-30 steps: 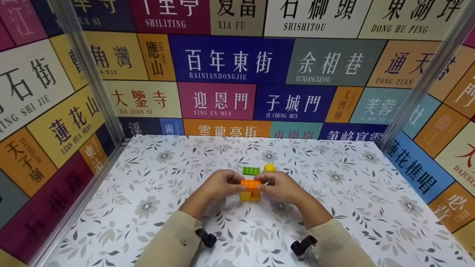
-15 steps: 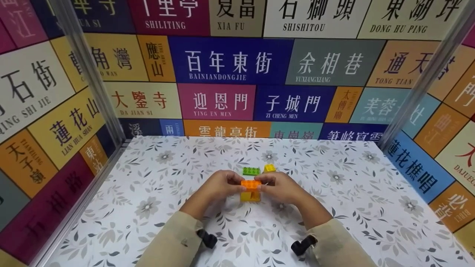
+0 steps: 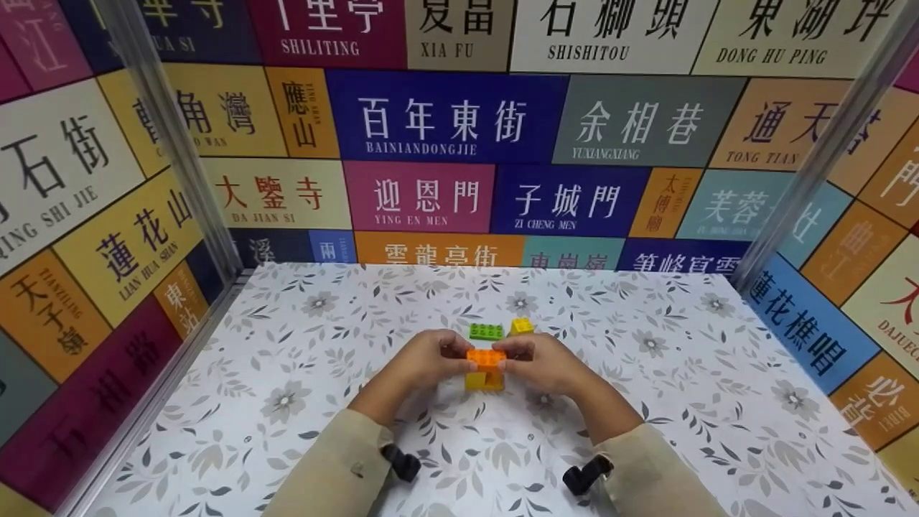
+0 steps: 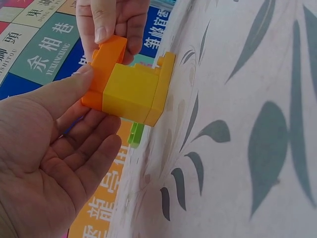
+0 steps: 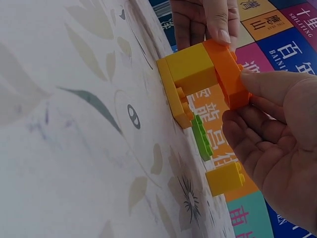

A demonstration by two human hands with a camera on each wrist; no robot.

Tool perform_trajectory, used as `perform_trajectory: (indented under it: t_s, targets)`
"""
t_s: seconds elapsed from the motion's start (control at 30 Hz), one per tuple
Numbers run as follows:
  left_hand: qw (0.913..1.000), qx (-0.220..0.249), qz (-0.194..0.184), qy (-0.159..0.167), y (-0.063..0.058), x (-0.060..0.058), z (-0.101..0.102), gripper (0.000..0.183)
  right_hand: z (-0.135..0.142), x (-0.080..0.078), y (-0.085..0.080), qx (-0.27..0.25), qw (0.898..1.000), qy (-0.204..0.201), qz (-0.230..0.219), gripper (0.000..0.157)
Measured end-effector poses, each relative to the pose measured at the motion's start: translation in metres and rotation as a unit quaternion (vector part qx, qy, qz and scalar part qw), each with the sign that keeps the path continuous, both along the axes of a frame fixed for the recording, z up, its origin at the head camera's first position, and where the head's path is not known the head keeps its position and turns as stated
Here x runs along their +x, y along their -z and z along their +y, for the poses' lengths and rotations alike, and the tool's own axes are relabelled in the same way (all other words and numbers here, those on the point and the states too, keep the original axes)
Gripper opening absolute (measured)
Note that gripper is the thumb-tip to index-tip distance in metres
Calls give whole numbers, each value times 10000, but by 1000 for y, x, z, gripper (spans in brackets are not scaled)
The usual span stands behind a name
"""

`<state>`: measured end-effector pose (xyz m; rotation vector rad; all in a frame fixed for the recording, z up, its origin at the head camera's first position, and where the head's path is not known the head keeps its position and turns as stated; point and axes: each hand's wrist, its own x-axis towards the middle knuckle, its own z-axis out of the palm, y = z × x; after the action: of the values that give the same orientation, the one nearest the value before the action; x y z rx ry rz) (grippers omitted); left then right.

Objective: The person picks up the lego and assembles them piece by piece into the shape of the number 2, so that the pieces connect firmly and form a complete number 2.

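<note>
My left hand and right hand pinch opposite ends of an orange building brick between thumbs and fingers. The orange brick sits on a yellow brick, which stands on a thinner yellow-orange base brick on the table. In the right wrist view the orange brick juts past the yellow one on the right-hand side, leaving a gap under it above the base. Whether the studs are fully pressed together cannot be told.
Behind the stack lie a green flat brick and, to its right, a separate yellow brick, partly hidden by the right hand. A white leaf-patterned cloth covers the table. Colourful lettered panels wall the back and sides.
</note>
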<state>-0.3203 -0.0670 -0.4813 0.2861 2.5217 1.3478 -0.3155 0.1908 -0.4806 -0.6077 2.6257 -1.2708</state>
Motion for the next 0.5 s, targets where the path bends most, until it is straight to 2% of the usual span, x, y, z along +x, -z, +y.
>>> perform_trajectory:
  t_s: [0.13, 0.5]
  targets:
    - [9999, 3, 106, 86, 0, 1, -1, 16, -1, -1, 1, -36, 10000, 38, -64, 35]
    - [9999, -45, 68, 134, -3, 1, 0, 16, 1, -3, 0, -202, 9990, 173, -362, 38]
